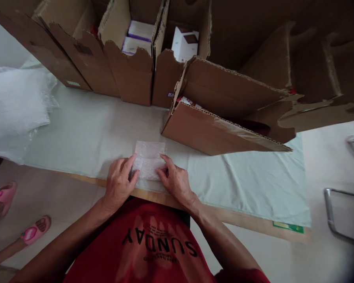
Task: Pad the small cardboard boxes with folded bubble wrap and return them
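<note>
A small bubble-wrap pouch [150, 157] lies flat on the pale cloth [85, 133] near the table's front edge. My left hand [119, 182] presses its fingertips on the pouch's near left corner. My right hand [174, 179] pinches the near right edge of the same pouch. Both hands rest on the table just in front of my red shirt.
Several open cardboard boxes [129, 70] stand along the back, some holding white product cartons [185, 43]. One box [224, 118] juts toward the pouch on the right. A white stack of wrap [14, 110] sits at left. Another person's feet in pink slippers [32, 232] are on the floor left.
</note>
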Demonstrator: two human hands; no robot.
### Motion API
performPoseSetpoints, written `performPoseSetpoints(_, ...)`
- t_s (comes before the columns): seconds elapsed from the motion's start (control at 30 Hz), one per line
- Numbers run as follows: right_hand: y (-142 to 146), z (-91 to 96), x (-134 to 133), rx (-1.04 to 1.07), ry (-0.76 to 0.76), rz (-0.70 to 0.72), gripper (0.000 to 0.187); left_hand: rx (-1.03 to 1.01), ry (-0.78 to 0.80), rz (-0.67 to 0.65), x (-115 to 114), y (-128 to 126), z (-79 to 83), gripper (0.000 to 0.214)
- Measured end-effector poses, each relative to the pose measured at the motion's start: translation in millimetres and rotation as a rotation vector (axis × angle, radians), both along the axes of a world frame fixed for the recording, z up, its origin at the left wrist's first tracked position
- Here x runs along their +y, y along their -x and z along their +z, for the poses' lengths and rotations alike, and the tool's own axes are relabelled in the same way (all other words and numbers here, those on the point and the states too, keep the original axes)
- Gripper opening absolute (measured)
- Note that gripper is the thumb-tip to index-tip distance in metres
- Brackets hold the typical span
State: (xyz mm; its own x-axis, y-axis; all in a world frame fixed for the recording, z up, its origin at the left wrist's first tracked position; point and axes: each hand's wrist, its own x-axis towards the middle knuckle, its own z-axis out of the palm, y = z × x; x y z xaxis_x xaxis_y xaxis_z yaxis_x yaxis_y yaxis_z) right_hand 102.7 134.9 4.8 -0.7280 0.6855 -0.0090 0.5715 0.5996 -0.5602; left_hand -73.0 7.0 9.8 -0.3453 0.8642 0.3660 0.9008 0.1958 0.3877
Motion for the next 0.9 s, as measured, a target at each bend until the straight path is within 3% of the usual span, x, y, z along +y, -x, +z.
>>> performPoseSetpoints(0.1,-7.9,7.7,-6.6,0.038,-0.241,0.047,0.038,0.119,-0.008,-0.059,-0.5,2.1,2.6,0.030)
performPoseSetpoints(0.17,-14.3,15.8,-10.9,0.077,-0.359,0.154,0.034,0.156,0.005,-0.130,0.7,5.9,5.2,0.024)
performPoseSetpoints(0.27,-17.6,20.5,-12.3,0.063,-0.390,0.392,0.035,0.192,0.031,-0.259,4.5,16.3,9.1,0.020)
performPoseSetpoints(0.37,-13.8,14.6,-6.7,0.042,-0.368,0.508,0.034,0.170,0.061,-0.421,7.2,29.0,13.4,0.017)
performPoseSetpoints(0.5,-12.6,13.0,0.2,0.087,-0.260,0.434,0.029,0.065,0.048,-0.514,3.5,37.3,17.0,0.018)
performPoseSetpoints(0.63,-17.7,24.9,0.3,0.170,-0.031,0.297,0.026,-0.165,0.051,-0.440,2.9,34.4,15.4,0.016)
performPoseSetpoints(0.73,-15.9,28.4,2.3,0.141,0.106,0.205,0.034,-0.249,0.135,-0.377,12.5,34.6,16.1,0.016)
performPoseSetpoints(0.9,1.6,19.8,13.0,0.004,0.132,0.028,0.028,-0.237,0.286,-0.247,35.9,38.0,19.4,0.022)
